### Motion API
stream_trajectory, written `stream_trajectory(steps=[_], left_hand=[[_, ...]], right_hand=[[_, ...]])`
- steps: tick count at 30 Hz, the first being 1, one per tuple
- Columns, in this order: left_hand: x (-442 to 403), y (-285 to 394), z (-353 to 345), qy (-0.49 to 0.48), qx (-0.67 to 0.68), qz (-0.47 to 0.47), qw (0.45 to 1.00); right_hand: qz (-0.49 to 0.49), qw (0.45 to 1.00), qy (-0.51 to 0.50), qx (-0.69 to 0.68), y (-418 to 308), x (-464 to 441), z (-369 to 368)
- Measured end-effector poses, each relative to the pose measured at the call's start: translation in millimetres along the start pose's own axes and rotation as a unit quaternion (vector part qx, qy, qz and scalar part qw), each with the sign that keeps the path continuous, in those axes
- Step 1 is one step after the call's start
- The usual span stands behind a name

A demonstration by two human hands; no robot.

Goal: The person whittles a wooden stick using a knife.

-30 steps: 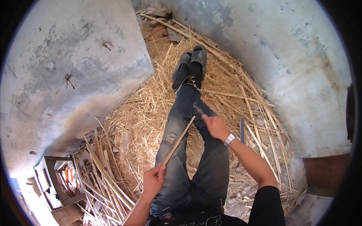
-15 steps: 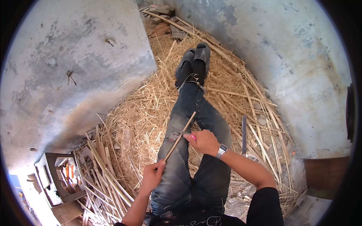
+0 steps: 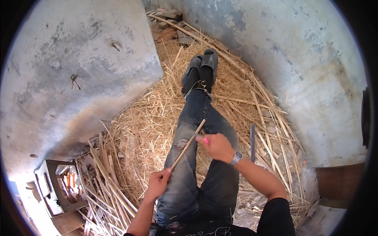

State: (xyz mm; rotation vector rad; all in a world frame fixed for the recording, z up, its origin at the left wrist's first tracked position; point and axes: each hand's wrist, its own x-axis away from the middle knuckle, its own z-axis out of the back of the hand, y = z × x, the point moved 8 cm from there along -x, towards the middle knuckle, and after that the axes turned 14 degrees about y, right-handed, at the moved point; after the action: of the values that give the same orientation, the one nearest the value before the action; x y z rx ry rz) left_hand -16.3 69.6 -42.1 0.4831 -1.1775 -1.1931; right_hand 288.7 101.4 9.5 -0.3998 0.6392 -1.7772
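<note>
Over my left thigh, my left hand [image 3: 159,182] is closed on the lower end of a thin bamboo stick [image 3: 182,153]. The stick slants up and away across the legs, its far end between the knees. My right hand [image 3: 217,146] is closed around a small knife [image 3: 206,141] with a pink handle. Its short grey blade is smeared by motion and lies at the upper part of the stick; whether it touches, I cannot tell. Dark worn trousers [image 3: 182,196] with a torn knee are under both hands.
Pale shavings [image 3: 149,118] cover the floor. A long dark blade-like strip [image 3: 252,141] lies right of the legs. Split bamboo strips [image 3: 106,165] are heaped at left, more along the right wall [image 3: 307,70]. A wooden frame [image 3: 59,185] stands lower left, below a plastered wall [image 3: 78,47].
My right hand with the knife has shifted slightly up and right along the stick, and the blade has turned and blurred. My left hand keeps its hold in nearly the same place.
</note>
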Motion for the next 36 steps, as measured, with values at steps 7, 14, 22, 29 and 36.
stream_trajectory(steps=[7, 14, 22, 29, 36], left_hand=[[0.9, -11.7, 4.9, -0.028, 0.038, 0.053, 0.997], [1.2, -11.1, -4.5, -0.045, 0.1, 0.109, 0.988], [2.7, -8.3, 0.5, -0.092, 0.089, 0.153, 0.98], [4.1, -10.4, -4.9, -0.095, 0.115, 0.162, 0.975], [3.4, -12.9, -1.3, -0.121, 0.125, 0.186, 0.967]], right_hand=[[-0.005, 0.993, 0.107, 0.041, 60.9, -24.4, -17.5], [-0.058, 0.997, 0.05, -0.008, 53.0, -15.8, 31.4], [0.001, 0.996, 0.057, 0.074, 44.6, -7.3, -16.9], [-0.074, 0.994, 0.08, 0.018, 57.4, -24.1, 26.2], [0.009, 1.0, 0.001, 0.01, 34.7, -11.4, -23.6]])
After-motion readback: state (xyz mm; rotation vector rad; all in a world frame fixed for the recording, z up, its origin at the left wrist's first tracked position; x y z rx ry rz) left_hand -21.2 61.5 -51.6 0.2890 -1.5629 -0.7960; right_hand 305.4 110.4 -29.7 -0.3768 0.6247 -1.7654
